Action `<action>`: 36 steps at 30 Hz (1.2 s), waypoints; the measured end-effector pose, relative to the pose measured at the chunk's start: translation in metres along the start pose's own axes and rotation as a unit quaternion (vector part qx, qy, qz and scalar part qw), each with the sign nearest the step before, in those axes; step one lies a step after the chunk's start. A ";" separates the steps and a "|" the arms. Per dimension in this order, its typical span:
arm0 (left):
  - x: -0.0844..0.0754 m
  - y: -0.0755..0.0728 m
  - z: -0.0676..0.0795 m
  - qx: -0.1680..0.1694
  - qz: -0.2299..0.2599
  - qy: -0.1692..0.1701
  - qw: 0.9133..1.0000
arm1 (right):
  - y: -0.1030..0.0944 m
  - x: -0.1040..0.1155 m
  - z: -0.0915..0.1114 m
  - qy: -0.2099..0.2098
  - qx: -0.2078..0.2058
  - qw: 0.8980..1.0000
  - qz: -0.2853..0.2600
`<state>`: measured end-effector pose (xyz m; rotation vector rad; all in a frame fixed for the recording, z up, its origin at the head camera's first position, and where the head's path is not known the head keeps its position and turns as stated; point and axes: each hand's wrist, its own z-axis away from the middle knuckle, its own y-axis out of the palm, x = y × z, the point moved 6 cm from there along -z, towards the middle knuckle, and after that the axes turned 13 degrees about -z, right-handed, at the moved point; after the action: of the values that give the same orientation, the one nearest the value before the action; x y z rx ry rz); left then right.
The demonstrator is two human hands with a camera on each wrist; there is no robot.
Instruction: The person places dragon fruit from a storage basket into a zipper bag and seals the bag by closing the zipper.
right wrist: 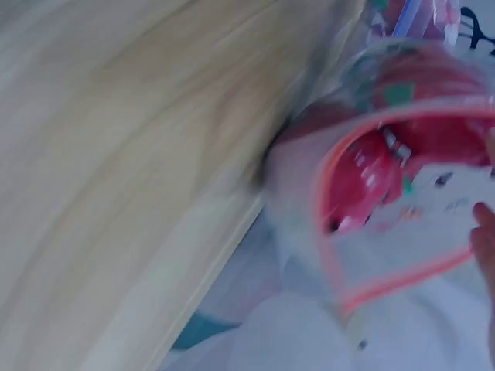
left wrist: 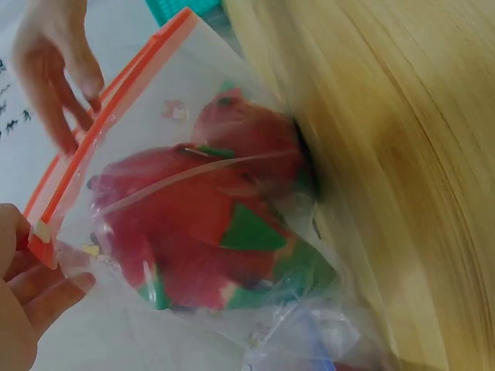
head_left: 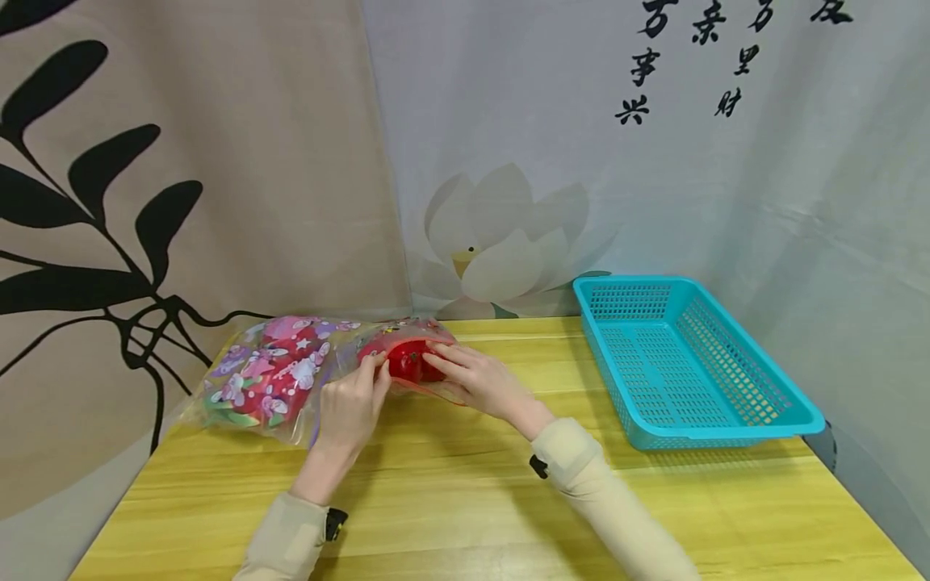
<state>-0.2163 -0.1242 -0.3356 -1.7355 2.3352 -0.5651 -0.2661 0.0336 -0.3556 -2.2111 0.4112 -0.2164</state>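
A clear zip bag (left wrist: 263, 93) with an orange-red zip edge stands with its mouth spread apart on the wooden table. Inside are red fruits with green tips, one a dragon fruit (left wrist: 193, 224) by its look; a glossy red fruit (head_left: 407, 361) shows through the mouth. My left hand (head_left: 352, 403) pinches the corner of the bag's mouth, by the white slider (left wrist: 42, 230). At the mouth's other side is my right hand (head_left: 483, 379), its fingers stretched out over the rim by the glossy fruit. Only a bit of that hand shows in the right wrist view.
Left of the zip bag lies a second clear bag (head_left: 283, 363) with a purple-blue zip edge, full of colourful printed pieces. A blue plastic basket (head_left: 632, 432) stands at the right of the table (head_left: 436, 516). Printed curtains hang behind.
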 end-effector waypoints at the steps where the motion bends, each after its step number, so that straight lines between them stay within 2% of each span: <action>1: 0.001 0.000 0.000 -0.001 0.003 -0.002 1.000 | -0.005 -0.003 0.006 -0.005 -0.015 1.000 -0.001; 5: 0.002 0.000 0.000 -0.002 0.007 -0.004 1.000 | -0.020 -0.021 0.029 -0.004 -0.075 0.997 -0.002; 8: 0.003 -0.001 0.000 -0.005 0.007 -0.006 1.000 | -0.021 -0.034 0.041 0.015 -0.090 0.996 -0.001; 10: 0.004 -0.001 0.001 -0.007 0.007 -0.008 1.000 | -0.016 -0.042 0.046 0.033 -0.069 0.997 0.000; 15: 0.006 -0.001 0.002 -0.009 0.009 -0.009 1.000 | -0.001 -0.054 0.054 0.072 0.019 0.997 -0.006; 21: 0.006 -0.001 0.002 -0.005 0.013 -0.011 1.000 | 0.008 -0.059 0.055 0.080 0.078 0.993 -0.041; 26: 0.007 -0.002 0.001 -0.004 0.013 -0.014 1.000 | 0.011 -0.056 0.052 0.060 0.096 0.993 -0.038; 31: 0.008 -0.002 -0.001 -0.002 0.016 -0.017 1.000 | 0.016 -0.052 0.050 0.036 0.110 0.993 -0.011; 33: 0.009 -0.001 -0.001 0.004 0.014 -0.019 1.000 | 0.015 -0.053 0.049 0.036 0.098 0.995 -0.002; 36: 0.010 0.000 -0.001 0.016 0.008 -0.021 1.000 | 0.009 -0.055 0.046 0.048 0.054 0.997 -0.007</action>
<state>-0.2196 -0.1335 -0.3342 -1.6981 2.2976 -0.5550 -0.3057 0.0813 -0.3918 -2.1032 0.4255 -0.3459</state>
